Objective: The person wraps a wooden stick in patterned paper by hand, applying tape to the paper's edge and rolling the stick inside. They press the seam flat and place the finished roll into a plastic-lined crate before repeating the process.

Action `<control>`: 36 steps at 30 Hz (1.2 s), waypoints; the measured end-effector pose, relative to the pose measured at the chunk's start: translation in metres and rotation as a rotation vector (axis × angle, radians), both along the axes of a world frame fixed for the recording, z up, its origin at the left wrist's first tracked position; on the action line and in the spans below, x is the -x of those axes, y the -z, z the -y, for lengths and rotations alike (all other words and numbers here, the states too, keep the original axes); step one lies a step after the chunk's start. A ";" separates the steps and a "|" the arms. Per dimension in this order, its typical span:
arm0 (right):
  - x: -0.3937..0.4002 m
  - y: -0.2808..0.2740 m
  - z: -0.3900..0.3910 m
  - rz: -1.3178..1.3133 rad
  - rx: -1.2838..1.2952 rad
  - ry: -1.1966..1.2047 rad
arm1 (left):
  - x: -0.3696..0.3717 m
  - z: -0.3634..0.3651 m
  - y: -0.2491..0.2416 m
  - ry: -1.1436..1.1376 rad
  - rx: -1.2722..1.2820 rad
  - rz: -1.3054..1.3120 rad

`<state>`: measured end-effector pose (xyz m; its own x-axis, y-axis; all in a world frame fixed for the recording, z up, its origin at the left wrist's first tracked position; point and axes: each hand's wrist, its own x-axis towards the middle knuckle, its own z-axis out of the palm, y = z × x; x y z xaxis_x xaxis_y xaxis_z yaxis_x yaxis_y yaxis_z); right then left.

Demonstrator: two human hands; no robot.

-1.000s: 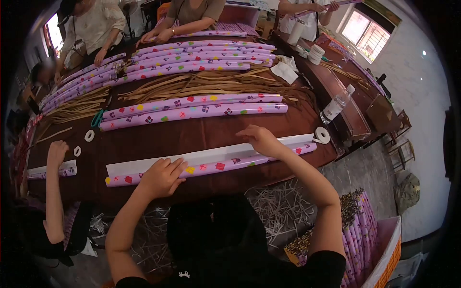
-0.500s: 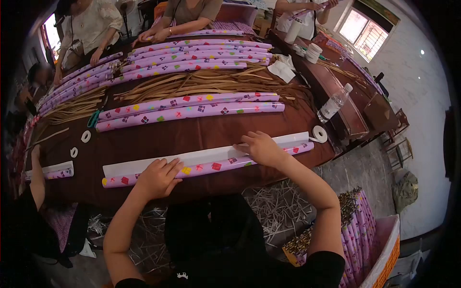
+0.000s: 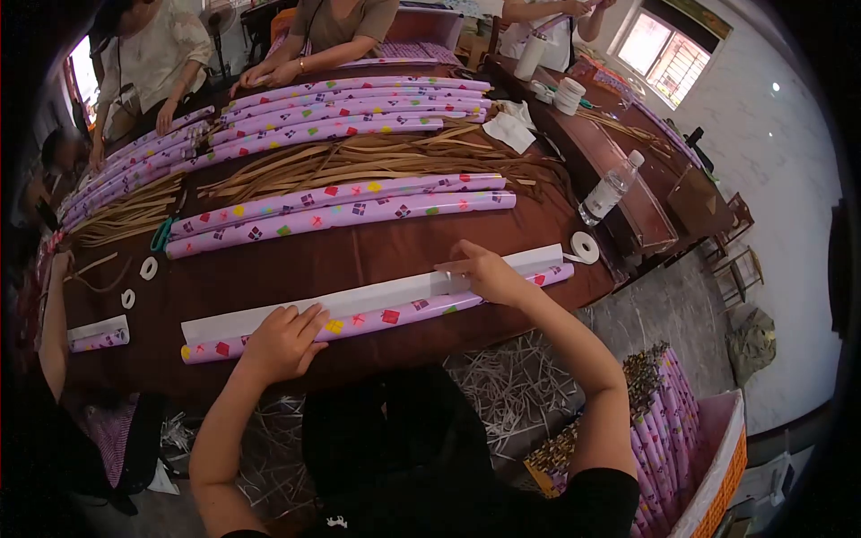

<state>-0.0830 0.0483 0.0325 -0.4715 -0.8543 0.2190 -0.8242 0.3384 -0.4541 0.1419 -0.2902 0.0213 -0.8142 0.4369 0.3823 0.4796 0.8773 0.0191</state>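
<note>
A long roll of purple patterned paper point(image 3: 386, 316) lies along the near edge of the brown table point(image 3: 359, 255), with a white flap point(image 3: 377, 291) of its sheet spread flat behind it. My left hand point(image 3: 280, 341) presses flat on the roll near its left end. My right hand point(image 3: 484, 272) rests on the roll and pinches the white flap's edge toward the right end.
Finished purple rolls point(image 3: 341, 204) and brown strips point(image 3: 377, 157) fill the table's middle and far side. Tape rolls point(image 3: 585, 247), a water bottle point(image 3: 606, 193) and a box of rolls point(image 3: 668, 430) sit to the right. Other people work at the left and far edges.
My right hand has shifted slightly left along the roll and now lifts the white flap's edge. My left hand stays pressed on the roll. The person at left has drawn their arm back.
</note>
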 end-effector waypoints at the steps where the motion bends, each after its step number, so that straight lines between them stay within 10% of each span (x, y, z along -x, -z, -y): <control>1: -0.001 -0.002 0.000 -0.070 -0.048 -0.046 | 0.000 0.000 0.000 0.004 0.000 0.002; 7: -0.006 -0.015 -0.004 -0.433 -0.113 -0.140 | 0.000 0.000 0.001 -0.007 -0.008 0.006; 10: 0.009 0.004 -0.010 -0.101 0.171 -0.053 | 0.000 0.000 0.001 0.001 0.010 -0.019; 23: 0.004 -0.003 -0.022 -0.239 0.024 0.046 | 0.000 -0.001 0.000 -0.006 0.002 0.023; 28: 0.009 -0.014 -0.023 -0.691 -0.119 -0.102 | 0.001 -0.003 -0.003 0.001 0.005 0.010; 36: -0.003 -0.015 -0.020 -0.442 -0.073 -0.017 | 0.001 -0.002 -0.003 0.012 -0.021 0.032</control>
<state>-0.0799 0.0686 0.0476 -0.3317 -0.8819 0.3351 -0.9395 0.3410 -0.0327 0.1411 -0.2881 0.0244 -0.8210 0.4389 0.3652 0.4890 0.8707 0.0531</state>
